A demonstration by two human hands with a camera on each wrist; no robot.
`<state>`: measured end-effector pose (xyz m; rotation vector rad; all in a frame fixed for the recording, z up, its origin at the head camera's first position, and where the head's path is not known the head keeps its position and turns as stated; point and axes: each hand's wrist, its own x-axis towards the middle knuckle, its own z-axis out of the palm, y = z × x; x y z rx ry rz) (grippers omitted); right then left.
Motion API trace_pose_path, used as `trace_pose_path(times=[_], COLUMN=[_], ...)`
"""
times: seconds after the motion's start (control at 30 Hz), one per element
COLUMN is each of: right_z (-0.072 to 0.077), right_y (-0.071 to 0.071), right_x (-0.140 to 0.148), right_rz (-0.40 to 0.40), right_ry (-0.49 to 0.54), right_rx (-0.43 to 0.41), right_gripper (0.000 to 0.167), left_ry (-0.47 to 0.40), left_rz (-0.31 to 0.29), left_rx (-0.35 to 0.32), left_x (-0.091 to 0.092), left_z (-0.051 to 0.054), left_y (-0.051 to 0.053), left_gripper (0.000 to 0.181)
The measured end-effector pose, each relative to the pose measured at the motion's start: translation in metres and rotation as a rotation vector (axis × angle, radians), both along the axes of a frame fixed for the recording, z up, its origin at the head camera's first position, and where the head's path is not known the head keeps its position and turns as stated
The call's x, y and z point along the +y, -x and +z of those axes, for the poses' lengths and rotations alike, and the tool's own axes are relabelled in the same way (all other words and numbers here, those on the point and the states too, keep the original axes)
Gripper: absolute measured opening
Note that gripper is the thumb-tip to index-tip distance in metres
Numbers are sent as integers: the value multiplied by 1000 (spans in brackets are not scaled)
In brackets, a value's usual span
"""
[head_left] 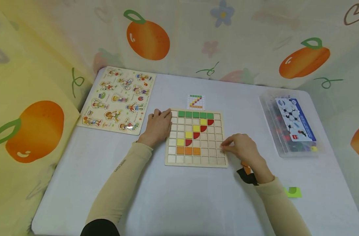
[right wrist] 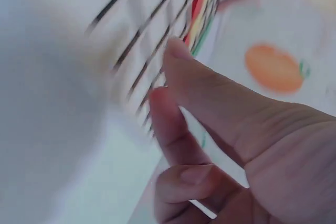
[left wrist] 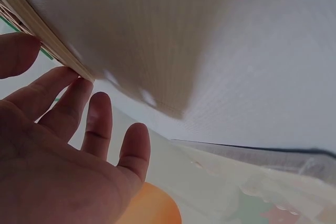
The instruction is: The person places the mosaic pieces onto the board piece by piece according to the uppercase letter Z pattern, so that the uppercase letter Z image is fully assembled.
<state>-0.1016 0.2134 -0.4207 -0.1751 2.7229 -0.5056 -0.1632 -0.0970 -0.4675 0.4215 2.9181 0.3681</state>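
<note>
A wooden grid board (head_left: 213,159) lies flat on the white table. Green squares (head_left: 196,114) line its top row, yellow squares (head_left: 188,134) and red quarter-circles (head_left: 188,142) step diagonally, and orange squares (head_left: 188,150) sit in a lower row. My left hand (head_left: 157,127) rests at the board's upper left edge; in the left wrist view, its fingertips (left wrist: 81,85) touch the wooden side. Over the right edge is my right hand (head_left: 244,148), thumb and forefinger close together. In the right wrist view a gap shows between them, with no piece visible.
A small pattern card (head_left: 196,102) lies behind the board. To the left is a puzzle board with figures (head_left: 117,98); to the right, a clear plastic box (head_left: 295,123). Black pieces (head_left: 246,177) and orange pieces (head_left: 246,167) lie beneath my right wrist, near light green pieces (head_left: 294,192).
</note>
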Motion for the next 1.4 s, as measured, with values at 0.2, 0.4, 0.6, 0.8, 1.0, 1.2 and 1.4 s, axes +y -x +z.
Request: trace_pose_path(times=[0.2, 0.4, 0.6, 0.8, 1.0, 1.2, 1.4], right_z=[5, 0, 2, 4, -9, -24, -27], right_y=[-15, -23, -21, -7, 13, 24, 28], right_x=[52, 66, 68, 57, 16, -21, -36], right_rz=[-105, -75, -25, 13, 40, 88, 116], right_ry=[-106, -116, -32, 111, 258, 316, 264], right_rx=[-176, -226, -193, -90, -68, -153, -152], right_gripper=[30, 27, 18, 16, 16, 14, 13], left_ry=[-8, -12, -20, -20, -13, -14, -26], left_rz=[6, 13, 9, 13, 16, 12, 9], left_rx=[5, 18, 8, 5, -1, -7, -13], left_x=[0, -1, -1, -2, -2, -1, -1], left_z=[-4, -5, -2, -2, -2, -2, -3], left_y=[-1, -2, -3, -2, -1, -1, 0], left_gripper=[50, 49, 50, 50, 51, 51, 50])
